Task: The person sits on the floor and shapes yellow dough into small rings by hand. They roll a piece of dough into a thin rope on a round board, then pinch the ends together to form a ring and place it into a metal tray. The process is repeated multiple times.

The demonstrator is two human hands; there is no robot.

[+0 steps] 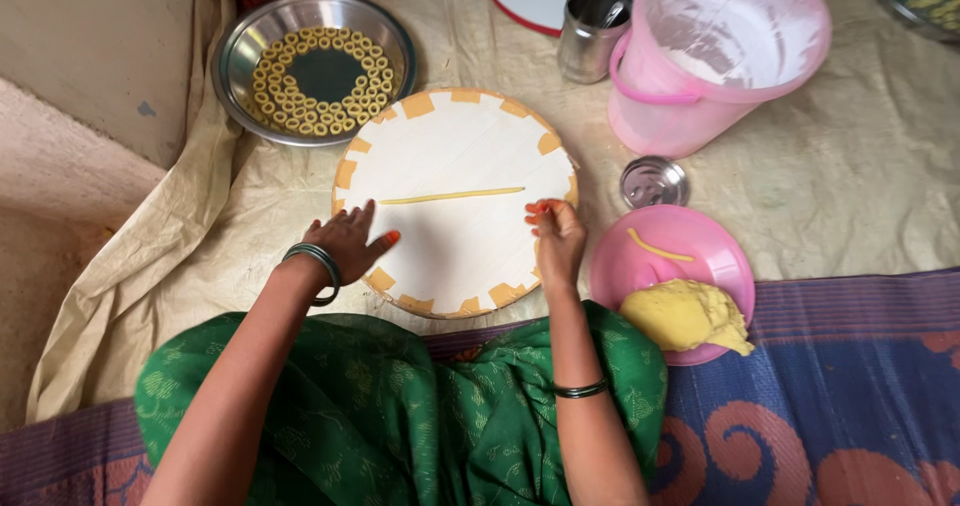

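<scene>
Yellow dough is rolled into one thin dough strand [452, 195] that lies on the round white board [455, 256], a little above the board's middle. Its long axis runs from left to right, almost level, with the right end slightly higher. Both hands are below the strand, on the side nearer to the person, and neither touches it.

The left hand [348, 242] rests flat on the left part of the board, fingers spread wide, holding nothing. The right hand [556, 232] is at the right edge of the board with its fingertips bent together; I cannot tell if it pinches a small bit of dough. The right hand is the nearer one: its fingertips are just below and beside the right end of the strand, while the left hand is near the left end but more apart.

To the right, a pink plate [700, 241] carries a dough lump [685, 315] and a short dough piece [658, 247]. At the upper left a steel bowl [240, 56] holds many small dough rings [322, 121]. A pink bucket [715, 61] stands at the upper right.
</scene>
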